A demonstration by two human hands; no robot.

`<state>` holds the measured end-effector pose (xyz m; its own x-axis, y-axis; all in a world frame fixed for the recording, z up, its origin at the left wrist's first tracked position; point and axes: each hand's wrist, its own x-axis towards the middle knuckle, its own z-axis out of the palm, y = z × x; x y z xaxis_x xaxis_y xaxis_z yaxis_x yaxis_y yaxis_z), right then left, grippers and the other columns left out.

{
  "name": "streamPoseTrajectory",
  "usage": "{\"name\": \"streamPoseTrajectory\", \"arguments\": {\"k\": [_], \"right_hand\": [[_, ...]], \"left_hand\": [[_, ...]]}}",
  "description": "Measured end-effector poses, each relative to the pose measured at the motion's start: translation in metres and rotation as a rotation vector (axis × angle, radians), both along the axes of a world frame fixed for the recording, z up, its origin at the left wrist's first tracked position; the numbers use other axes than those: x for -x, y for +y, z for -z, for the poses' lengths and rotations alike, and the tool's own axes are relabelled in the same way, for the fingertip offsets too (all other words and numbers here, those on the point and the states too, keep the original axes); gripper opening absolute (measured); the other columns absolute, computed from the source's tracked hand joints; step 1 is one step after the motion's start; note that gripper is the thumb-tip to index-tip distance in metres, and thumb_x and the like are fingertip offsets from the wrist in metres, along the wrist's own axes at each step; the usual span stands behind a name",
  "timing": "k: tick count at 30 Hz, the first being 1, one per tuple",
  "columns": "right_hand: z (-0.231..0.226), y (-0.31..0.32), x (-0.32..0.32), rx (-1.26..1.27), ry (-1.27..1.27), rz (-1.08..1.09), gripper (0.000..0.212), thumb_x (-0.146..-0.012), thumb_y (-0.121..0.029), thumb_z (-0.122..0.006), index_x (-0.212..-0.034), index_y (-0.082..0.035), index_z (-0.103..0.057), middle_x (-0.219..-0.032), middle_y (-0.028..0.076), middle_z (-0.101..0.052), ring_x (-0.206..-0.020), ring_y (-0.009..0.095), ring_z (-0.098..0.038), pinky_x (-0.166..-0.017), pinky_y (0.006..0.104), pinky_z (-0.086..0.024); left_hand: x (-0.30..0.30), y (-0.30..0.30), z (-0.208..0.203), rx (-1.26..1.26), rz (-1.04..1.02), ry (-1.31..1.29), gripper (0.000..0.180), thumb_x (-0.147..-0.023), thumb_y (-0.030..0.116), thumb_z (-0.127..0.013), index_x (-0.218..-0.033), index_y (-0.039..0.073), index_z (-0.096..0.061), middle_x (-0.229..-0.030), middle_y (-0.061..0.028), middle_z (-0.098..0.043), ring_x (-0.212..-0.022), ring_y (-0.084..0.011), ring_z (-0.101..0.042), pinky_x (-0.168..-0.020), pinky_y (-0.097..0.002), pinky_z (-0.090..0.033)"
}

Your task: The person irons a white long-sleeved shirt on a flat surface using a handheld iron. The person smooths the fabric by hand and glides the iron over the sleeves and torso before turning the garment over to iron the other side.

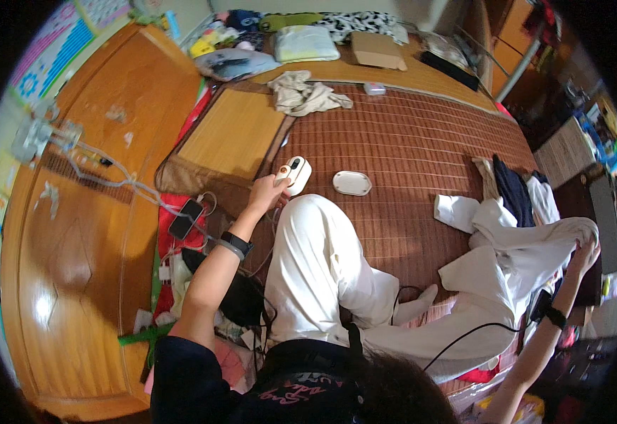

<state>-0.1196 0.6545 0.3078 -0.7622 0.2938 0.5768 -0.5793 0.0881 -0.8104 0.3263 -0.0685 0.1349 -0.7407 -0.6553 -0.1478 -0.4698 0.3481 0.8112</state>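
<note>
Shot from the wearer's head (pixel 404 389) through a wide fisheye lens, facing steeply down and forward. Set close above the white-trousered legs (pixel 315 261), reaching past the brown mat (pixel 407 134) to a pale pillow (pixel 306 44) beyond.

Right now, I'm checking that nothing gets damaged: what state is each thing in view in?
White rounded handheld device: gripped in the left hand; power unclear.
White crumpled fabric garment: draped, one end held by the right hand.
Small white oblong plate: lying on the brown slatted mat.
Beige soft cloth: bunched up.
Black rectangular phone: looks dark.
</note>
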Motion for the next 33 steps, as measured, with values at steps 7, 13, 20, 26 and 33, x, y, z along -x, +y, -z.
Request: {"name": "streamPoseTrajectory", "arguments": {"k": [7, 13, 20, 26, 33], "right_hand": [[0.072, 0.138, 0.009, 0.181, -0.318, -0.112, 0.039, -0.081, -0.003, -0.047, -0.119, -0.002, -0.057, -0.104, 0.008, -0.062, -0.088, 0.019, -0.061, -0.068, 0.0283, -0.049], [0.092, 0.164, 0.014, -0.249, -0.065, -0.017, 0.026, -0.093, -0.012, -0.049, -0.115, -0.002, -0.059, -0.103, 0.01, -0.066, -0.085, 0.016, -0.063, -0.063, 0.0251, -0.049], [0.084, 0.124, 0.009, 0.192, -0.299, -0.326, 0.03, -0.096, -0.016, -0.051, -0.121, -0.001, -0.056, -0.109, 0.013, -0.066, -0.091, 0.024, -0.066, -0.075, 0.0322, -0.054], [0.079, 0.087, -0.018, -1.26, 0.173, 0.408, 0.047, -0.081, -0.003, -0.065, -0.125, 0.003, -0.051, -0.112, 0.017, -0.064, -0.101, 0.029, -0.064, -0.085, 0.0363, -0.052], [0.069, 0.045, -0.006, -0.07, -0.28, -0.081, 0.032, -0.097, -0.022, -0.049, -0.123, -0.004, -0.057, -0.111, 0.006, -0.062, -0.1, 0.016, -0.059, -0.082, 0.028, -0.049]], "left_hand": [[0.104, 0.014, 0.02, 0.038, 0.46, 0.02, 0.03, -0.095, 0.028, -0.059, -0.093, -0.002, -0.055, -0.075, -0.0074, -0.066, -0.055, -0.0146, -0.063, -0.05, -0.0292, -0.051], [0.179, 0.016, 0.053, 0.187, 0.756, -0.072, 0.035, -0.092, 0.036, -0.063, -0.087, 0.003, -0.055, -0.07, -0.0096, -0.061, -0.055, -0.0171, -0.059, -0.051, -0.0341, -0.046], [0.194, -0.002, 0.095, 0.311, 0.782, -0.066, 0.037, -0.089, 0.037, -0.064, -0.093, 0.001, -0.058, -0.082, -0.0178, -0.063, -0.071, -0.0303, -0.062, -0.065, -0.0403, -0.046], [0.198, -0.005, 0.081, 0.388, 0.838, -0.205, 0.036, -0.089, 0.037, -0.064, -0.1, 0.003, -0.058, -0.085, -0.0158, -0.063, -0.078, -0.0285, -0.061, -0.066, -0.0399, -0.047], [0.185, -0.013, 0.076, 0.299, 0.737, -0.284, 0.043, -0.088, 0.044, -0.064, -0.102, 0.003, -0.06, -0.096, -0.0164, -0.066, -0.093, -0.0346, -0.062, -0.078, -0.0437, -0.046]]}}
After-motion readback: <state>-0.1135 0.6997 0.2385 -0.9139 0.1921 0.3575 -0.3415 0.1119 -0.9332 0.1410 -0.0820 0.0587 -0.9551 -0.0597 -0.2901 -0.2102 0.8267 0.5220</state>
